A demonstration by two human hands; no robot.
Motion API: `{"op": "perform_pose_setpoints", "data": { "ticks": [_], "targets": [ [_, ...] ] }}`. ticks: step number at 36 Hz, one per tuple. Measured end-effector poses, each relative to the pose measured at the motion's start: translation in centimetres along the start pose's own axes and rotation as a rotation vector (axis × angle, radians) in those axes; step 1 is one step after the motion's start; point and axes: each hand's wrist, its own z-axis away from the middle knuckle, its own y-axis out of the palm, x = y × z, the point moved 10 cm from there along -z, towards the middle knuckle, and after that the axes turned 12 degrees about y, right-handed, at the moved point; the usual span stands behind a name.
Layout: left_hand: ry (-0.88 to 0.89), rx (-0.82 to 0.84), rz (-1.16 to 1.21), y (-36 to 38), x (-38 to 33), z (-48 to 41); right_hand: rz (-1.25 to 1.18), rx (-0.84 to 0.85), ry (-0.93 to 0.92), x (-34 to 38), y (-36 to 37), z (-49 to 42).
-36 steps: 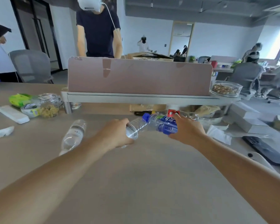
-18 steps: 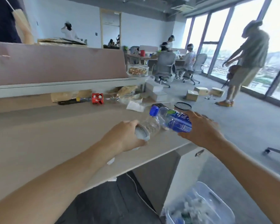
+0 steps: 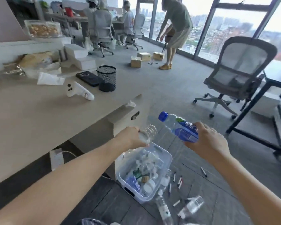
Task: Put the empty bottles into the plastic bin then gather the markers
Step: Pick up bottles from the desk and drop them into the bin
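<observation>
My left hand [image 3: 131,138] grips a clear ribbed empty bottle [image 3: 148,133] just past the desk corner. My right hand [image 3: 206,140] holds a blue-labelled bottle [image 3: 179,127] with a blue cap, tilted up to the left. Both are held above the clear plastic bin [image 3: 166,161] on the floor, which holds several crushed bottles. Several markers [image 3: 177,180] lie scattered on the floor right of the bin, one marker [image 3: 203,171] farther right. Two more clear bottles [image 3: 191,207] lie on the floor in front of the bin.
The desk [image 3: 39,114] at left carries a white controller [image 3: 79,91], a black phone [image 3: 89,78], a mesh cup [image 3: 106,78] and papers. A mesh office chair [image 3: 237,70] and a black table frame [image 3: 258,135] stand at right. A person [image 3: 175,30] bends over cardboard boxes [image 3: 144,57] beyond.
My view has swung right and down, off the desk toward the floor. Both hands carried their bottles past the desk edge to above the bin, now fully in view.
</observation>
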Motion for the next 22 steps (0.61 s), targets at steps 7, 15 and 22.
{"op": "perform_pose_setpoints", "data": {
  "ticks": [7, 15, 22],
  "targets": [
    [-0.028, -0.027, -0.043, 2.2, 0.2, -5.0, 0.058, 0.066, 0.116, -4.4, 3.6, -0.3],
    [0.056, -0.073, -0.149, 1.3, 1.7, -4.3, 0.052, 0.123, 0.152, -3.9, 7.5, -1.2],
    [0.101, -0.13, -0.148, -1.0, 2.4, -1.2, -0.014, 0.194, 0.193, -0.8, 11.3, -1.6]
  ]
}}
